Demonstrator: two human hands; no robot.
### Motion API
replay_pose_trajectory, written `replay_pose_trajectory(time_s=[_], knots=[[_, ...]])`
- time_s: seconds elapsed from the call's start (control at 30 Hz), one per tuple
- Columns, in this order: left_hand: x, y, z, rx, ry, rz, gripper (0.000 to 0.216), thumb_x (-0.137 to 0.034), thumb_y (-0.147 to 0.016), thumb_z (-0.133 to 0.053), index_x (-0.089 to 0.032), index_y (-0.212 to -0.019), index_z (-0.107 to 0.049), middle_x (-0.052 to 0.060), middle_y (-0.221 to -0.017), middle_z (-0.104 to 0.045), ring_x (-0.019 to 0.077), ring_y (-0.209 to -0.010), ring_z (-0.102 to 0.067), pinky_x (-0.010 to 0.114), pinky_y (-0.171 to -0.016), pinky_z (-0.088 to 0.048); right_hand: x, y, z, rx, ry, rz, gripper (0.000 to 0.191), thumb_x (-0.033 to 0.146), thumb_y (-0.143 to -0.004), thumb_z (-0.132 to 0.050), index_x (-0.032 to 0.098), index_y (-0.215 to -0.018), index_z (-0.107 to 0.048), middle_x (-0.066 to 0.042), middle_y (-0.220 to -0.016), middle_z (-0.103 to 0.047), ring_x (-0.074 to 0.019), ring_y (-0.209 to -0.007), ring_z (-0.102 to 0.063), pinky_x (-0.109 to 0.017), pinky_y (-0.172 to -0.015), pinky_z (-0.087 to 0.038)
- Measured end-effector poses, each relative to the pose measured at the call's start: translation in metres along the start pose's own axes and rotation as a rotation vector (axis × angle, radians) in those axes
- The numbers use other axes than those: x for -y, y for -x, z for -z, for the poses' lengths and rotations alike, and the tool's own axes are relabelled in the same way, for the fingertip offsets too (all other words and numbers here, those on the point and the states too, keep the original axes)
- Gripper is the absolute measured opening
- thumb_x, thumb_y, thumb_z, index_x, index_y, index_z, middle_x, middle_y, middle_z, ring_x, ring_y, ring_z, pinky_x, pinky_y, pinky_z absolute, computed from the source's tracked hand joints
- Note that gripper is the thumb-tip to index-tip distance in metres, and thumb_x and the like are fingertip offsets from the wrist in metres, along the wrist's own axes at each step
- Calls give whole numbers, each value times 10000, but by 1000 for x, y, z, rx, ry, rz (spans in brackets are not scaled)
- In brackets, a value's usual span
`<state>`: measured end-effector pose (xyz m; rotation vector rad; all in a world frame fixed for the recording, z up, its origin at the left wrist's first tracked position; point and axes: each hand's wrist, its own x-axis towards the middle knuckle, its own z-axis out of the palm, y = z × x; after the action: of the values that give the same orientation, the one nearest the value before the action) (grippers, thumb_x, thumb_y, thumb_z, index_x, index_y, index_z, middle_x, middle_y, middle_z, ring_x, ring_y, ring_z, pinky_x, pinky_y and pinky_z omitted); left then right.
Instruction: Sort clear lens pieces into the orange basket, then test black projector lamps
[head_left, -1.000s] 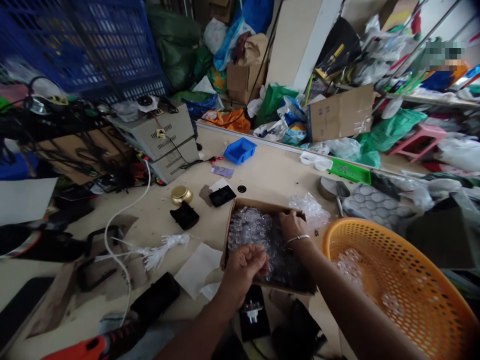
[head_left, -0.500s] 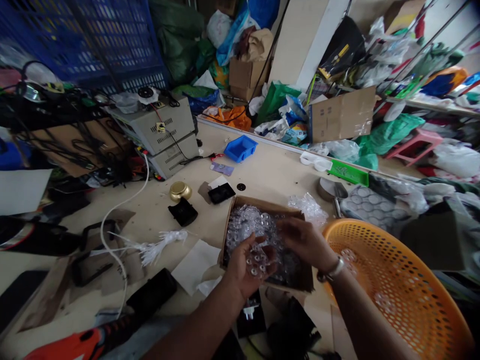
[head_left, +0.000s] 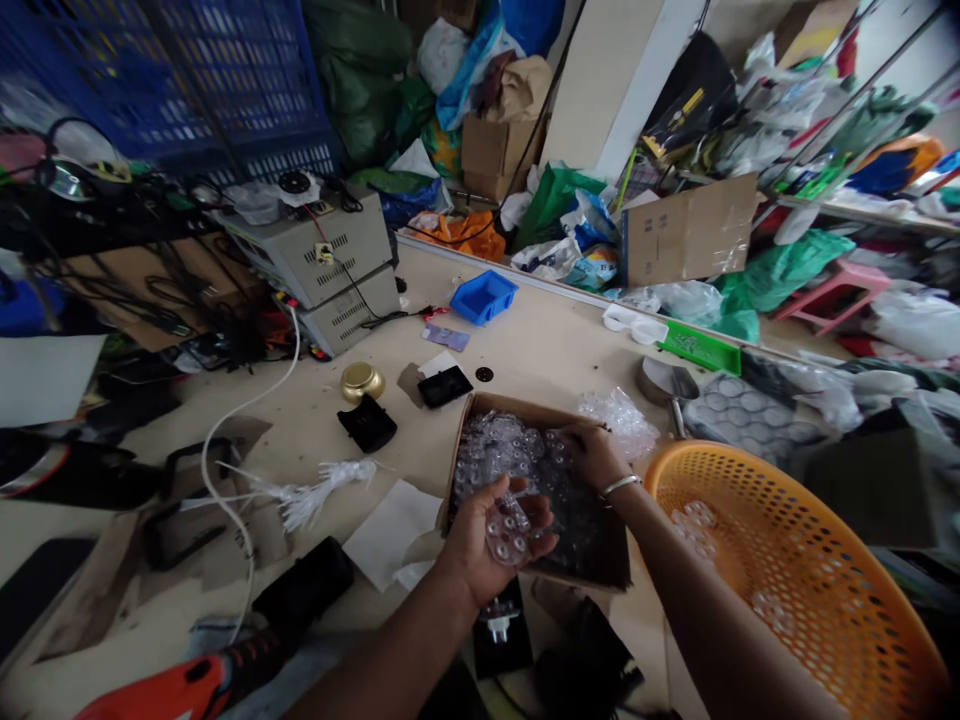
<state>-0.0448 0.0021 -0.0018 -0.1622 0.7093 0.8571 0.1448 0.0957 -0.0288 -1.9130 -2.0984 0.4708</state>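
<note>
The left hand [head_left: 480,548] is palm up above the near side of the cardboard box [head_left: 454,468], fingers loosely curled, holding a few clear plastic pieces [head_left: 508,540]. The right hand [head_left: 602,460] dips into the box, fingers bent down — whether they grip anything, I cannot tell. The box sits on the desk [head_left: 540,345], beside the orange basket [head_left: 847,560].

You face a pale table [head_left: 540,345]; past its far edge, bags [head_left: 555,215] and boxes [head_left: 495,155] crowd around a cream pillar [head_left: 600,85]; a blue crate [head_left: 232,90] rises at your far left; to your right are a pink stool [head_left: 832,295] and a loaded shelf [head_left: 892,215]; your light is soft, dimmer on the left.
</note>
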Motion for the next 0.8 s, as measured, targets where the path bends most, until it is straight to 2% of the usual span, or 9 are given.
replay_pose_trajectory(time_s=[0.1,0.2,0.27,0.33,0.37,0.47,0.53,0.63,0.8], knots=[[1,-1,0,20,8,-4,242,-332,-787,-508,-133,-924,-533,97,-800,-654,244,-754,-637,407,-694,-478,8,13,14,-76,-67,-5,266,241,-803,-447,102,-915,-644,-94,-830,-687,-194,-772,-627,-285,-715,-473],[0,-2,1,61,27,-2,309,-406,-775,-511,-155,-955,-533,88,-821,-650,264,-787,-631,437,-706,-472,29,38,26,-100,-257,76,271,306,-807,-468,115,-916,-626,-70,-811,-680,-167,-733,-617,-256,-676,-481],[0,-2,1,75,54,-8,316,-436,-766,-510,-170,-935,-542,74,-801,-645,256,-774,-629,429,-684,-475,45,53,32,14,-423,172,256,331,-801,-495,139,-909,-624,-54,-818,-677,-158,-718,-615,-246,-650,-483],[0,-1,1,63,76,-15,291,-425,-757,-523,-169,-892,-551,66,-775,-641,244,-747,-627,395,-642,-481,55,56,33,126,-473,208,281,371,-822,-466,145,-868,-627,-40,-762,-671,-149,-662,-610,-226,-581,-472],[1,-1,1,52,82,-16,269,-408,-752,-531,-166,-869,-554,67,-769,-640,239,-737,-627,369,-616,-481,56,52,31,125,-422,190,321,392,-840,-429,141,-831,-628,-35,-718,-663,-147,-634,-604,-220,-553,-460],[3,1,2,42,81,-1,172,-323,-757,-526,-164,-818,-553,76,-774,-640,225,-723,-625,308,-549,-470,47,24,12,1,-152,77,372,403,-851,-391,126,-789,-632,-44,-684,-656,-161,-637,-606,-227,-572,-447],[3,4,2,47,77,12,121,-273,-765,-505,-164,-791,-549,82,-788,-643,222,-728,-625,302,-537,-470,36,2,-8,-4,-52,49,304,376,-801,-485,121,-872,-634,-66,-771,-675,-183,-710,-623,-243,-637,-457],[-1,10,4,51,67,16,122,-265,-771,-492,-156,-754,-545,89,-795,-644,230,-736,-624,326,-548,-482,23,-17,-30,35,-21,53,302,329,-707,-599,131,-934,-624,-85,-861,-678,-208,-797,-623,-265,-697,-462],[-10,19,8,33,66,-16,155,-286,-778,-495,-144,-745,-548,90,-767,-643,232,-711,-621,372,-579,-498,29,-10,-27,36,29,82,261,258,-709,-576,127,-932,-612,-88,-874,-642,-204,-796,-605,-279,-729,-455]])
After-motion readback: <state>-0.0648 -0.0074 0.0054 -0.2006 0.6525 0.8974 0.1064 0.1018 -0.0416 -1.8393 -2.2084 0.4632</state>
